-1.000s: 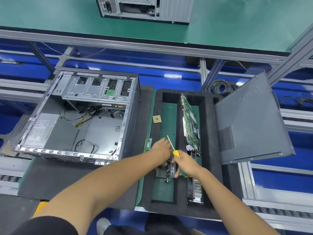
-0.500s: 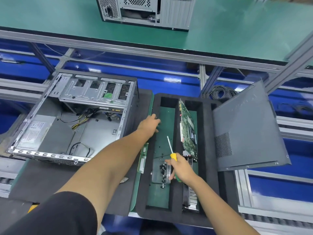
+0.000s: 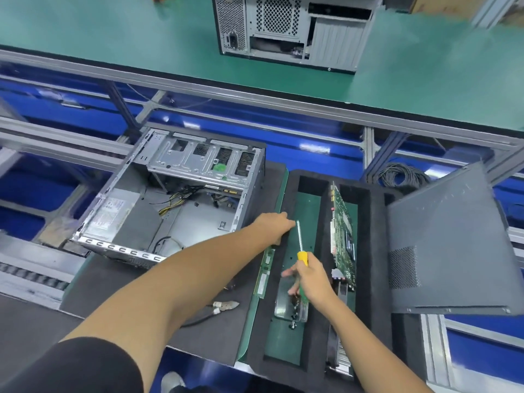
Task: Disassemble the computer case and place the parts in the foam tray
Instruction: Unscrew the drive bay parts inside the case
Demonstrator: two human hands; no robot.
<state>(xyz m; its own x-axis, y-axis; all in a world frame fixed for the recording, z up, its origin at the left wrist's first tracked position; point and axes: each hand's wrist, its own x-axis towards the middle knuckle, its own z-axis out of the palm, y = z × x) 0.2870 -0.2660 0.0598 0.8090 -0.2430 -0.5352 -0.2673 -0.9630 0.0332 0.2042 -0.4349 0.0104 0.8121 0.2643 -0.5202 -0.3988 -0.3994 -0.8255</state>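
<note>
gripping a screwdriver (image 3: 301, 252) in the right hand (image 3: 312, 282) — shaft pointing away, left hand (image 3: 273, 222) flat on foam tray (image 3: 371, 222)

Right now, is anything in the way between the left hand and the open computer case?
Nothing visible. The left hand rests at the foam tray's left edge, right beside the computer case, with open space between them.

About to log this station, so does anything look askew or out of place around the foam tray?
Two things. The grey side panel lies crooked, overhanging the foam tray's right edge rather than sitting in a slot. A loose cable plug lies on the mat left of the tray. The circuit board standing on edge looks deliberately slotted.
</note>
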